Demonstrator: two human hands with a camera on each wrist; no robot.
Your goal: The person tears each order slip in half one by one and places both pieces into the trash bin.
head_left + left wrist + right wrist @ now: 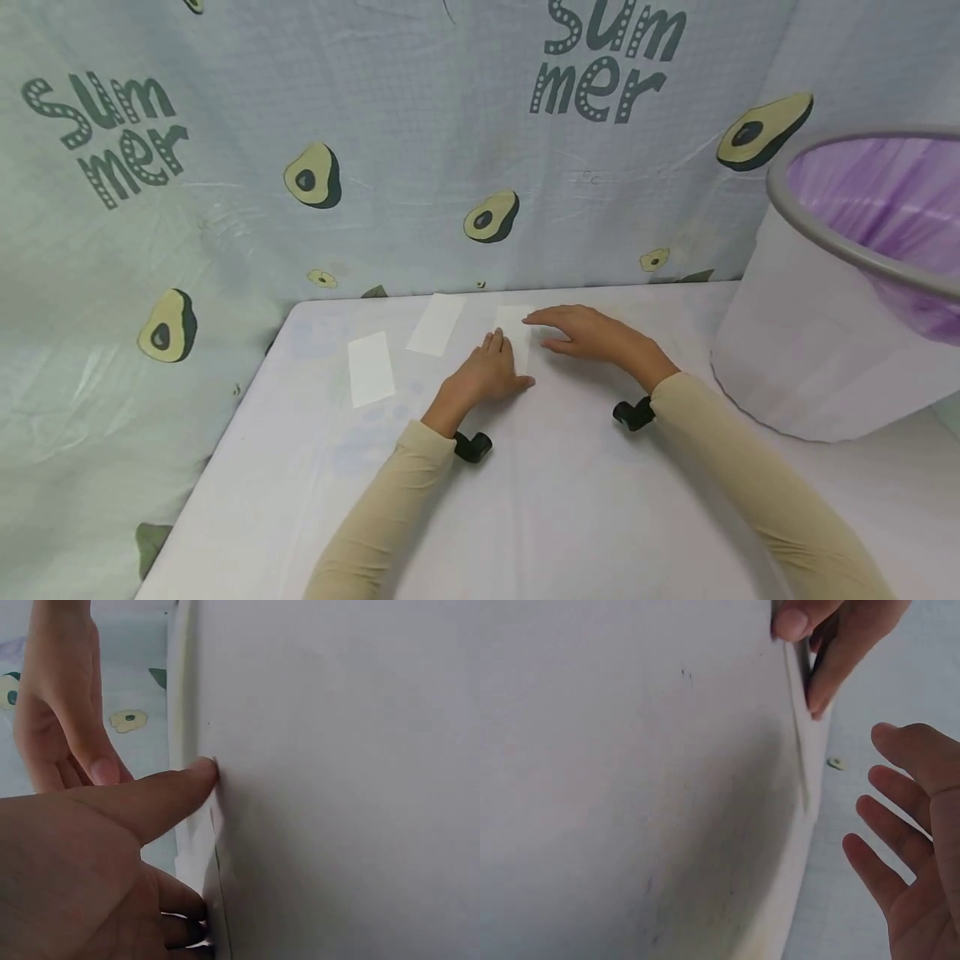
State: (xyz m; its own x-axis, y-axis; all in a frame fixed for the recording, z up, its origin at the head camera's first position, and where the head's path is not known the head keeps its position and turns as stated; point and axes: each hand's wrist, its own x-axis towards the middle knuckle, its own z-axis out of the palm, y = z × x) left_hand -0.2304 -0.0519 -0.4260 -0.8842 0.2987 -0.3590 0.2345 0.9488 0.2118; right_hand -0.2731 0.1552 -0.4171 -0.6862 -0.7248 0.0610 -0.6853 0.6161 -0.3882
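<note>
My left hand (489, 367) rests on a white slip of paper (512, 317), its fingertips and thumb touching down and part of the slip hidden beneath. In the left wrist view the left thumb (169, 796) is extended with its tip at the surface. Just to the right, my right hand (592, 333) hovers by the slip's edge with nothing in it. In the right wrist view the right hand (922, 847) has its fingers spread, apart from the table. Two more paper slips, one farther left (371, 369) and another between (437, 325), lie flat on the table.
A large white bin (810, 333) with a grey rim and purple lining stands on the right. The white-covered table (315, 500) ends at a hanging sheet (405, 125) printed with avocados and lettering.
</note>
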